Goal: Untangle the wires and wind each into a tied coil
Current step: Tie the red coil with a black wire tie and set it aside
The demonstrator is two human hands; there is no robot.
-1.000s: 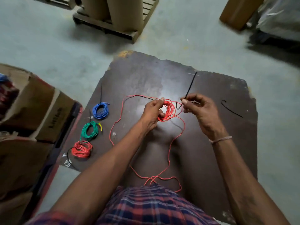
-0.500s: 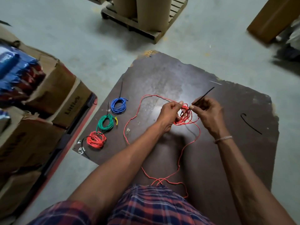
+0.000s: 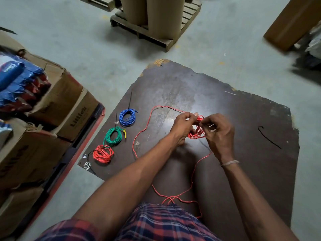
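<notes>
Above a dark board (image 3: 217, 94), my left hand (image 3: 182, 126) and my right hand (image 3: 218, 131) both pinch a small red wire coil (image 3: 197, 133) held between them. Loose red wire (image 3: 139, 136) trails from the coil in a loop to the left and down over my legs. The black tie seen earlier is hidden in my right fingers. Three tied coils lie in a row at the board's left: a blue coil (image 3: 127, 117), a green coil (image 3: 113, 136) and a red coil (image 3: 103, 153).
A spare black tie (image 3: 268, 137) lies on the board's right side. Cardboard boxes (image 3: 52, 119) with blue packets stand at the left. A pallet with brown rolls (image 3: 156, 20) stands beyond the board on the concrete floor, and another box (image 3: 291, 21) at the far right.
My right hand has closed in on the coil and the black tie that stuck up from it no longer shows. The view has shifted to the left.
</notes>
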